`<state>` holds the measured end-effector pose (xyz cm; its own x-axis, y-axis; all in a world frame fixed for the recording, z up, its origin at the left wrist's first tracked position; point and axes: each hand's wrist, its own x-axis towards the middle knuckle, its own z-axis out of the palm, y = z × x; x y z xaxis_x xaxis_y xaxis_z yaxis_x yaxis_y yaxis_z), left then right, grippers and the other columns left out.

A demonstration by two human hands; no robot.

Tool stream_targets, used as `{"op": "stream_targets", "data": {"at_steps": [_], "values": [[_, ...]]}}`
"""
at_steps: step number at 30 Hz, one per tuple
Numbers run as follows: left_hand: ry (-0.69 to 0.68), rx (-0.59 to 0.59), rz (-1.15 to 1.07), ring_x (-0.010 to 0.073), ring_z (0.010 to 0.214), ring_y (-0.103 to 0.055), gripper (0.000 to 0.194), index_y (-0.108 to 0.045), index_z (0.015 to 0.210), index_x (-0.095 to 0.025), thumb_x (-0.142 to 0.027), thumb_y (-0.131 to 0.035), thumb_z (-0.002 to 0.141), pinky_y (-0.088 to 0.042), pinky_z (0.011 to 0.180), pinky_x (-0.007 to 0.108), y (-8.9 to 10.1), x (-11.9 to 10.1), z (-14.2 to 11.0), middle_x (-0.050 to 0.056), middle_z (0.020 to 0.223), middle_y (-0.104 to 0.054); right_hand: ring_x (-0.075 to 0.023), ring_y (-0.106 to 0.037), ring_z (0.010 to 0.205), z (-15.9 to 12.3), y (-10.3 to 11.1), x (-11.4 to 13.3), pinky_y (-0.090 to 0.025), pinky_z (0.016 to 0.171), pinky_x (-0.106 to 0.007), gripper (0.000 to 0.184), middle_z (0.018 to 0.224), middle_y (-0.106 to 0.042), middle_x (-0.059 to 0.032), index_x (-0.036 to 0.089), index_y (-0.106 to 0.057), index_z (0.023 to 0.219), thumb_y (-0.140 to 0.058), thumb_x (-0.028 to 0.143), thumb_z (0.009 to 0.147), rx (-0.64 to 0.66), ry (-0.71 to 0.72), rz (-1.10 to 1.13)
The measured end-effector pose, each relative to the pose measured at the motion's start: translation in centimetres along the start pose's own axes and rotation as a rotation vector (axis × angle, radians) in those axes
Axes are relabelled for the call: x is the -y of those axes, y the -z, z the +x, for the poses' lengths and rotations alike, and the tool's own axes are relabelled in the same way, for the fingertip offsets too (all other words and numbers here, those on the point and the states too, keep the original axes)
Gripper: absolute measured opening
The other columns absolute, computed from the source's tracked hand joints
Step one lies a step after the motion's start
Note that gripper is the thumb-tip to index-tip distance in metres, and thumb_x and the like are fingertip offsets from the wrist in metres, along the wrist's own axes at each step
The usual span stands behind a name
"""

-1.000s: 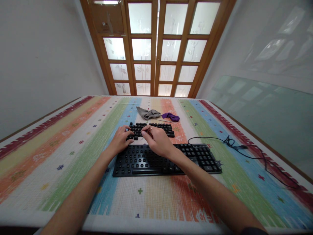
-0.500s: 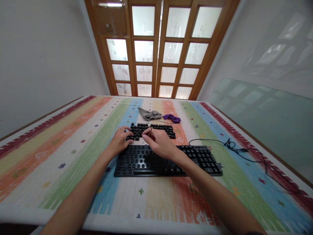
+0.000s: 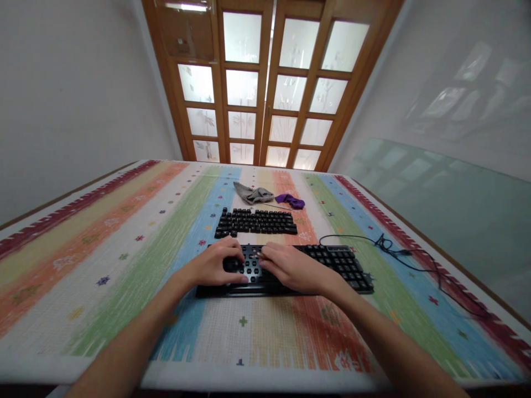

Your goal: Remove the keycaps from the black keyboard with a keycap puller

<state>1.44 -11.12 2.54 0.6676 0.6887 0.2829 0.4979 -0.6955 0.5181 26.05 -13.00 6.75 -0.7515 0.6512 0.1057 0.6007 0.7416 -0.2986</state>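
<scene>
Near surface's (image 3: 265, 354) front edge, I'm seemingly steadying keyboard (image 3: 251, 267) with spread left hand (image 3: 218, 264); right hand (image 3: 292, 268) pinching, hold unclear.

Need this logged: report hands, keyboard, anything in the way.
Left hand spread over left of keyboard; right hand over its middle, grip unclear. Keyboard flat, capless keys between hands. Loose keycaps in rows beyond; cable off right, clear of hands.

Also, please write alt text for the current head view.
The left hand and right hand are over a black keyboard with keycaps missing between them. Loose keycaps lie in rows beyond it, near a gray cloth and a purple cloth.
</scene>
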Motion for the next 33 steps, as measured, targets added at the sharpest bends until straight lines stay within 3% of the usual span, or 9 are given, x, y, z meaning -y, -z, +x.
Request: {"op": "stream_targets", "data": {"at_steps": [3, 6, 15, 25, 33], "values": [[-0.003, 0.12, -0.017, 0.0197, 0.085, -0.059, 0.041, -0.07, 0.086, -0.018, -0.05, -0.084, 0.065, -0.047, 0.078, 0.031, -0.6, -0.8, 0.0, 0.003, 0.09, -0.062, -0.0182, -0.061, 0.074, -1.1, -1.4, -0.2, -0.041, 0.065, -0.029, 0.023, 0.095, -0.064, -0.0071, 0.016, -0.06, 0.098, -0.046, 0.034, 0.101, 0.144, -0.041, -0.132], [-0.003, 0.168, 0.006, 0.0188, 0.082, -0.059, 0.037, -0.07, 0.084, -0.018, -0.045, -0.086, 0.064, -0.045, 0.072, 0.028, -1.1, -1.0, 0.1, 0.002, 0.088, -0.061, -0.0206, -0.064, 0.076, -1.7, -1.9, 0.2, -0.038, 0.06, -0.028, 0.03, 0.102, -0.066, -0.0081, 0.017, -0.062, 0.103, -0.057, 0.045, 0.095, 0.226, -0.025, -0.234], [-0.096, 0.126, -0.021, 0.0159, 0.079, -0.061, 0.016, -0.07, 0.072, -0.017, -0.03, -0.079, 0.074, -0.046, 0.073, 0.026, -1.6, -1.3, -0.1, 0.001, 0.08, -0.065, -0.0199, -0.068, 0.071, -1.4, -2.2, 1.0, -0.034, 0.052, -0.028, 0.017, 0.1, -0.067, -0.0072, 0.017, -0.064, 0.103, -0.053, 0.029, 0.096, 0.24, 0.037, -0.378], [-0.123, 0.037, 0.059, 0.0139, 0.072, -0.059, 0.006, -0.069, 0.072, -0.016, -0.019, -0.074, 0.071, -0.046, 0.066, 0.024, -2.7, -1.5, -0.6, 0.001, 0.077, -0.062, -0.0194, -0.068, 0.071, -1.4, -2.3, 1.2, -0.042, 0.054, -0.029, 0.018, 0.102, -0.066, -0.0101, 0.013, -0.062, 0.104, -0.05, 0.024, 0.096, 0.269, 0.088, -0.407], [-0.187, -0.036, 0.278, 0.0163, 0.076, -0.059, 0.003, -0.066, 0.077, -0.016, -0.017, -0.068, 0.078, -0.049, 0.069, 0.027, -3.7, -2.3, -1.8, 0.004, 0.082, -0.062, -0.0208, -0.069, 0.072, -1.3, -2.4, 1.1, -0.045, 0.055, -0.028, 0.024, 0.098, -0.065, -0.0115, 0.012, -0.059, 0.103, -0.053, 0.035, 0.097, 0.27, 0.142, -0.477]]}}
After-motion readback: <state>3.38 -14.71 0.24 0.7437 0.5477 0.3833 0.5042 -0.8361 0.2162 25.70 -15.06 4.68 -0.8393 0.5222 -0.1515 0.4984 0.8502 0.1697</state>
